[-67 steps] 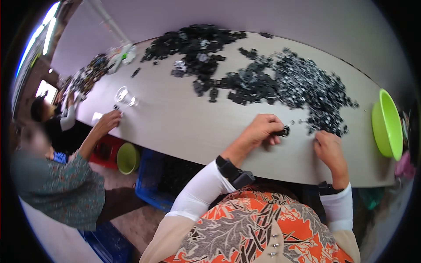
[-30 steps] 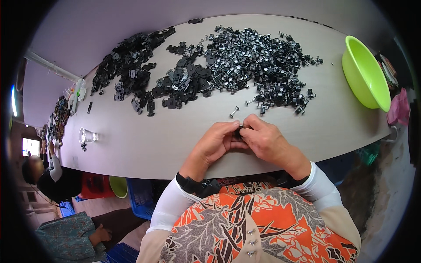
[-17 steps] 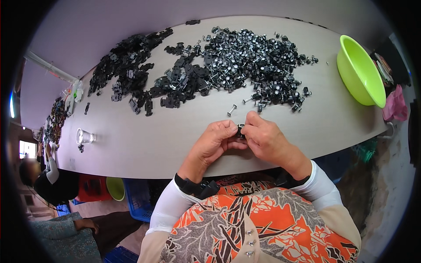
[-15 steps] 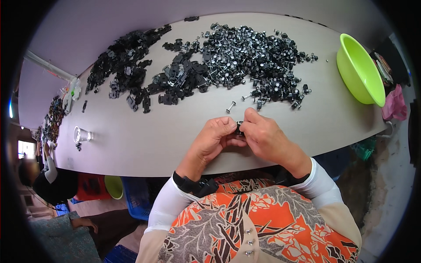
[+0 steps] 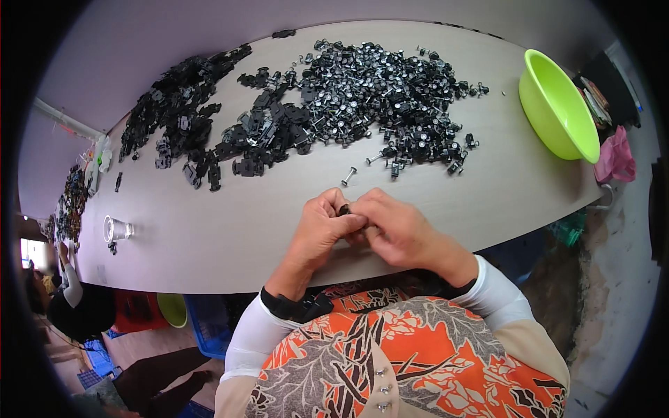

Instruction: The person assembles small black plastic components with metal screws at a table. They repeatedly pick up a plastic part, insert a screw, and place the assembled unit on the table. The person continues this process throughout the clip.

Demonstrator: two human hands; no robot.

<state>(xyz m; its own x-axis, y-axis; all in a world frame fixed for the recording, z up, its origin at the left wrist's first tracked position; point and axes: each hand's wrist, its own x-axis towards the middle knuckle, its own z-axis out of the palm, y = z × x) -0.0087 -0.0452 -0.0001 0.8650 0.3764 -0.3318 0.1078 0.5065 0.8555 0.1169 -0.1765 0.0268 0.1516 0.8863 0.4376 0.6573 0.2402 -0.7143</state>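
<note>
1. Left hand (image 5: 322,230) and right hand (image 5: 396,228) meet at the table (image 5: 230,230) near edge, fingertips pinching one small black part (image 5: 343,209).
2. Heap of black parts (image 5: 376,90) lies beyond; green bowl (image 5: 557,104) to its right.

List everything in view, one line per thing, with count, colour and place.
Table: one, pale wood, across the middle.
Black parts: a heap, far left.
Black and silver parts: a large heap, far centre.
Loose bolt: one, silver, just beyond the hands.
Bowl: one, lime green, far right.
Cup: one, clear, left.
Pink cloth: one, right edge.
Small part: one, black, pinched between both hands.
Left hand: on the small part.
Right hand: on the small part.
</note>
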